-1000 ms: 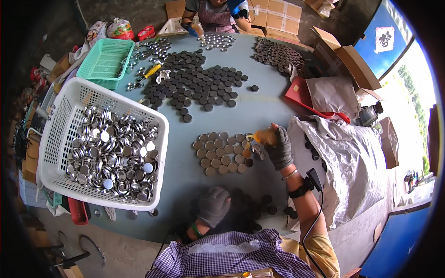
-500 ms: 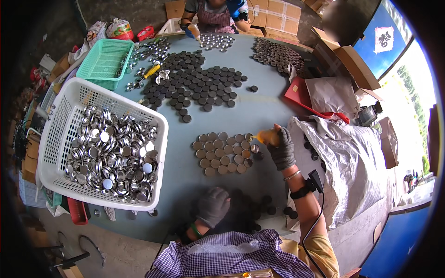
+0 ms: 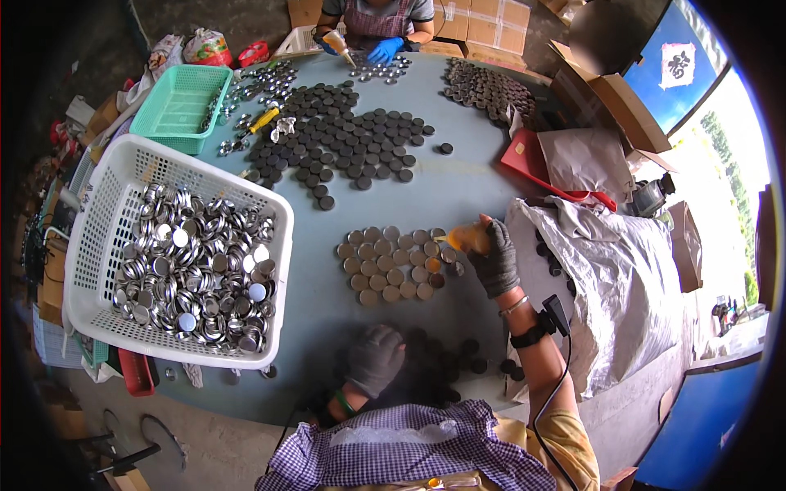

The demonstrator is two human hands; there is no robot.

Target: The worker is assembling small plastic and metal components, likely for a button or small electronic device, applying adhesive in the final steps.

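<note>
My right hand (image 3: pixel 496 260), in a grey fingerless glove, grips an amber squeeze bottle (image 3: pixel 468 238). The bottle is tilted, its thin nozzle pointing left at the upper right edge of a group of shallow round metal caps (image 3: pixel 385 266). These caps lie close together in uneven rows, and one near the nozzle (image 3: pixel 432 265) looks amber inside. Nearer to me, my left hand (image 3: pixel 377 360), also gloved in grey, rests closed by the table's near edge. No object shows in it. Dark round discs (image 3: pixel 467 356) lie in shadow to its right.
At left stands a white basket (image 3: pixel 282 245) heaped with shiny caps, with a green basket (image 3: pixel 139 127) behind. Many black discs (image 3: pixel 360 147) spread farther back. A white sack (image 3: pixel 622 286) and red dustpan (image 3: pixel 524 164) are at right. Across the table a person holds another bottle (image 3: pixel 336 41).
The other person's blue-gloved hand has come down onto the small shiny pieces. The view has shifted slightly; my right hand keeps the bottle at the caps and my left hand stays in place.
</note>
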